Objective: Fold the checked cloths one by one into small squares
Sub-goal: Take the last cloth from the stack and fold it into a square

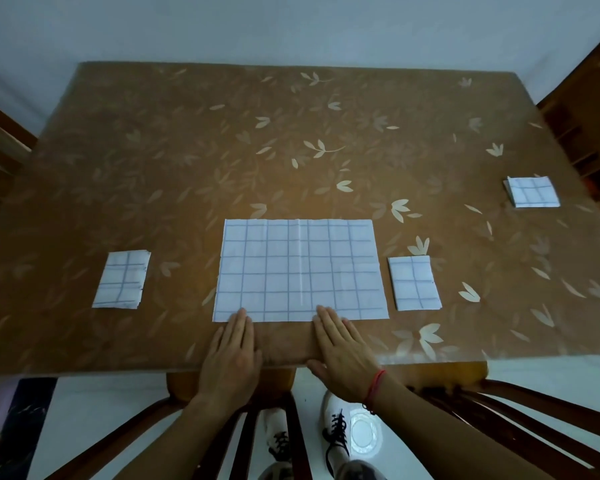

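Left hand [231, 355] and right hand [343, 355] are lying flat, released, fingertips touching the open cloth [300, 268]; I'm advising matching its 2 near corners squarely to its far corners.

Red string bracelet [374, 386] (right wrist), white sneakers [330, 407].
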